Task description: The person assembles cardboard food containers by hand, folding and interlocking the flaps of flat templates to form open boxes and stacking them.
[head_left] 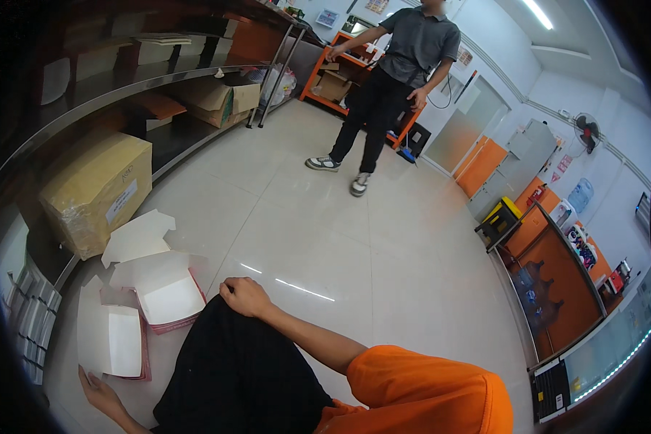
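Two opened cardboard boxes with white insides and reddish outer walls lie on the floor at my left. The nearer box [126, 340] has its lid folded out to the left. At that lid's lower corner is my left hand [103, 396], its thumb and fingertips closed on the edge. Beyond it, the second box [170, 296] stands beside my knee with its lid flaps spread away from me. My right hand [244, 296] rests on my black-trousered knee, holding nothing, its fingers draped over the cloth.
A taped brown carton [101, 192] sits by the steel shelving [195, 71] at left. A person [405, 65] stands ahead on the tiled floor [296, 239]. Farther back is an orange shelf unit [315, 76]. A framed orange panel [557, 275] stands at right.
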The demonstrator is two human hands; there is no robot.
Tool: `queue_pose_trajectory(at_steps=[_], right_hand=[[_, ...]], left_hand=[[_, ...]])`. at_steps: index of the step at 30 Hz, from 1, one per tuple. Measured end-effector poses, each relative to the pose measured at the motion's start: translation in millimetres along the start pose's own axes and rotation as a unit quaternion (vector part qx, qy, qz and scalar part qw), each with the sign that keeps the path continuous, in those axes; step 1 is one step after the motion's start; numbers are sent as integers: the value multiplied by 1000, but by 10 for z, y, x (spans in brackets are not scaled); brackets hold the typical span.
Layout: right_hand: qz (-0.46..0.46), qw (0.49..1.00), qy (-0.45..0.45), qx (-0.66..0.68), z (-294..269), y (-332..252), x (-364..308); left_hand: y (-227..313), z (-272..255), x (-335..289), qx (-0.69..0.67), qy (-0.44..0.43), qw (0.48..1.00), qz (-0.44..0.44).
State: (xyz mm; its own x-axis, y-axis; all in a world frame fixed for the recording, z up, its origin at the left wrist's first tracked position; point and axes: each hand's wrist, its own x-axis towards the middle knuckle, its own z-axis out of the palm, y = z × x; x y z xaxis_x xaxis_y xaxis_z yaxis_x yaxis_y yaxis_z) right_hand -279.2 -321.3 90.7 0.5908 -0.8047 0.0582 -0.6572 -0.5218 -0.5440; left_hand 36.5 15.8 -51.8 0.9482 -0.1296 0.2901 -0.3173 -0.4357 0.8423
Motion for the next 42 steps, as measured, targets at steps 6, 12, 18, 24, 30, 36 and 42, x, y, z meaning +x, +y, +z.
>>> queue_pose_trajectory(at_steps=[6, 12, 18, 24, 30, 36, 42], right_hand=[[9, 1000, 6, 9, 10, 0, 4], [10, 1000, 7, 9, 19, 9, -3], [9, 1000, 10, 15, 4, -2, -8], [15, 1000, 2, 14, 21, 13, 22], [13, 1000, -3, 8, 21, 22, 36], [10, 1000, 8, 5, 3, 74, 10], [20, 999, -18, 20, 203, 55, 3]], left_hand=[[57, 11, -15, 12, 14, 1000, 16], [-30, 2, -1, 61, 10, 997, 37], [34, 23, -9, -10, -2, 1000, -29], [3, 42, 0, -31, 0, 999, -21], [83, 15, -8, -8, 6, 1000, 8], [107, 23, -13, 22, -10, 1000, 10], [-91, -159, -92, 8, -9, 999, -36]])
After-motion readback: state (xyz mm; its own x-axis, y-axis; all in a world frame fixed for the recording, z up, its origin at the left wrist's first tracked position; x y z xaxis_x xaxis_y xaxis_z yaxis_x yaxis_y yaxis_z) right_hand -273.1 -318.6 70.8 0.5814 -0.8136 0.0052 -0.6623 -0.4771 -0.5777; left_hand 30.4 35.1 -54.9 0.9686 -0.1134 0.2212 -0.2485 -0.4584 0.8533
